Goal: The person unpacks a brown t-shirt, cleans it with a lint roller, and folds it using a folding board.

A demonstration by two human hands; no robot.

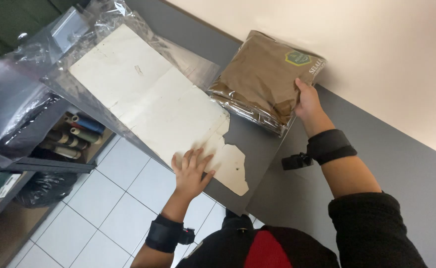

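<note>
At far desk edge against wall: brown garment pack (265,74), clear glossy wrap, right hand (307,101) gripping its corner. Left hand (190,171) flat, fingers spread, pressing torn cream cardboard sheet (148,101) at near edge.

Glossy clear plastic wraps brown cloth packet (265,74); matt, torn paper sheet (158,106).

Brown plastic-wrapped package (265,79) with hexagonal label (298,58)

Two hands: left hand (190,171) lower centre, right hand (307,101) right of centre, two black wrist straps (329,146). One brown packet (265,79) upper centre, one torn cream card sheet (153,101) mid-frame. About five rolls (76,131) on the shelf at left, one black bag (41,188) lower left.
</note>
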